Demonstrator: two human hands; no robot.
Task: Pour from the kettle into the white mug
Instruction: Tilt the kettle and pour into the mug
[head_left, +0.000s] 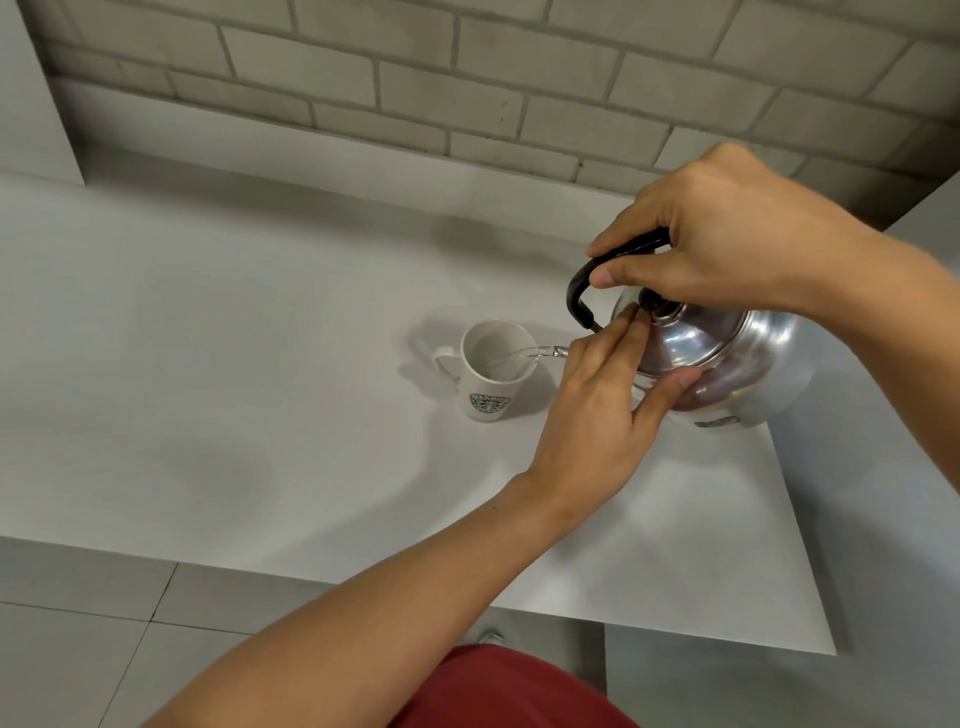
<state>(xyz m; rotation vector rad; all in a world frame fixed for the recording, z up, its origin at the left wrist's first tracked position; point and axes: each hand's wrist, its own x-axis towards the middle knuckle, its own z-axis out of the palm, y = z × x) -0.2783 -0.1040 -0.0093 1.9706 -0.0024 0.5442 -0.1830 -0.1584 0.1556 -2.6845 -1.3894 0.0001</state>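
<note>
A shiny metal kettle (727, 358) with a black handle is tilted to the left above the table. My right hand (727, 244) is shut on that handle from above. My left hand (597, 405) lies flat against the kettle's lid, fingertips near the black knob and thumb on the rim. A thin stream of water runs from the spout, mostly hidden behind my left hand, into the white mug (491, 369). The mug stands upright on the table, left of the kettle, with a green logo on its side and its handle pointing left.
The white table (208, 364) stretches wide to the left; its front edge runs across the lower part of the view and its right corner lies below the kettle. A grey brick wall (467, 78) stands behind. Tiled floor shows below.
</note>
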